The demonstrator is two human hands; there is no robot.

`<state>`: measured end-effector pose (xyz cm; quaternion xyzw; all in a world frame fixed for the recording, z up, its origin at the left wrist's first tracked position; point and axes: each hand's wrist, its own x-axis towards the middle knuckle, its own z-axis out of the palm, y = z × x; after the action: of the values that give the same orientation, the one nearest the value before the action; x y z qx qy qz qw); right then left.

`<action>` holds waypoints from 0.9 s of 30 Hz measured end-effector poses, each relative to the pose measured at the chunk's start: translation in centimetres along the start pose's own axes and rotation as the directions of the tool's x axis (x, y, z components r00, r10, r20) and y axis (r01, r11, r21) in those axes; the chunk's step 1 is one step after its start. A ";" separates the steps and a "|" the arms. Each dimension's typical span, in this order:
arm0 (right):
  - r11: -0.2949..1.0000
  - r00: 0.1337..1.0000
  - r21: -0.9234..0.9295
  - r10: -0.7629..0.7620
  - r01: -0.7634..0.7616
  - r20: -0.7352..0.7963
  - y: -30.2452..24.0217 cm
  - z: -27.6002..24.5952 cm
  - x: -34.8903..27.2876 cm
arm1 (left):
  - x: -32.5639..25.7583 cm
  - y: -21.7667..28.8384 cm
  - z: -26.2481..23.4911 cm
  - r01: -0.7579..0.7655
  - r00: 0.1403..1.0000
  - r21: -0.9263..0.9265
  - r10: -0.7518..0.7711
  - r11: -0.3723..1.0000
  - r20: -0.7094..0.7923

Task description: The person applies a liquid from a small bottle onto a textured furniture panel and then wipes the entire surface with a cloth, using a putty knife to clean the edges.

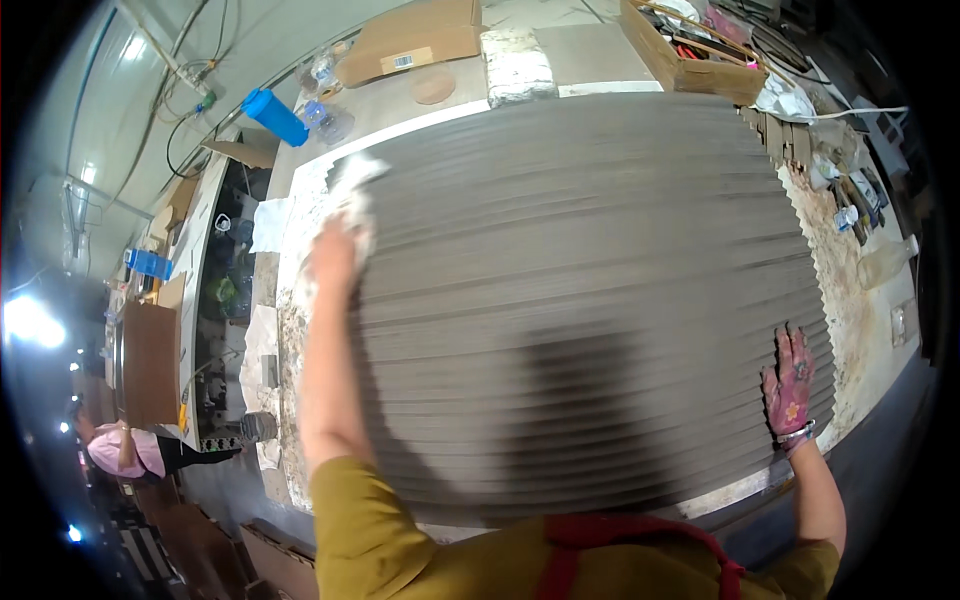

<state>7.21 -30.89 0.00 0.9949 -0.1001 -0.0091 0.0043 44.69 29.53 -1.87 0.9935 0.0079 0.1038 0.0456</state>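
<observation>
Many long grey strips (600,250) lie side by side across the table, forming one broad ribbed sheet with a jagged right edge. At the far left corner of the strips, my left hand (335,250) is closed on a white cloth (358,190); both are smeared by motion. My right hand (790,385), in a pink flowered glove with dark fingertips, lies flat with its fingers stretched out near the right ends of the strips. A shadow covers the strips between my arms.
A blue bottle (275,117) and a clear plastic bottle (325,120) stand at the back left. Behind the strips are a cardboard box (415,40) and a tray of tools (715,78). A glass bottle (885,262) lies at right. A person in pink (125,450) stands far left.
</observation>
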 end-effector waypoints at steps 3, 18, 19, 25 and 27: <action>1.000 0.999 0.031 0.003 -0.004 0.039 -0.5 -0.4 0.5 | 3.2 -2.2 -3.7 0.016 0.988 -0.089 -0.029 0.996 -0.154; 0.999 0.998 0.029 0.044 -0.045 0.033 -0.4 -0.9 0.4 | 7.7 16.9 4.3 -0.368 0.928 -0.259 0.368 0.893 -0.053; 0.999 0.999 0.039 0.031 -0.033 0.036 -0.8 -1.1 0.6 | 8.7 11.0 5.2 -0.319 0.943 -0.153 0.298 0.935 -0.147; 0.999 0.999 0.027 0.029 -0.030 0.034 -0.7 -0.6 0.7 | 12.5 -0.8 -1.1 -0.014 0.956 -0.248 -0.060 0.969 -0.288; 0.999 0.999 0.037 0.021 -0.023 0.046 -1.0 -0.8 1.0 | 12.1 8.8 -1.9 -0.258 0.913 -0.342 0.113 0.903 -0.391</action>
<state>8.38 -30.14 0.82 0.9932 -0.1115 -0.0298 -0.0166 56.21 21.28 3.28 0.9245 -0.1008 0.2882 0.2282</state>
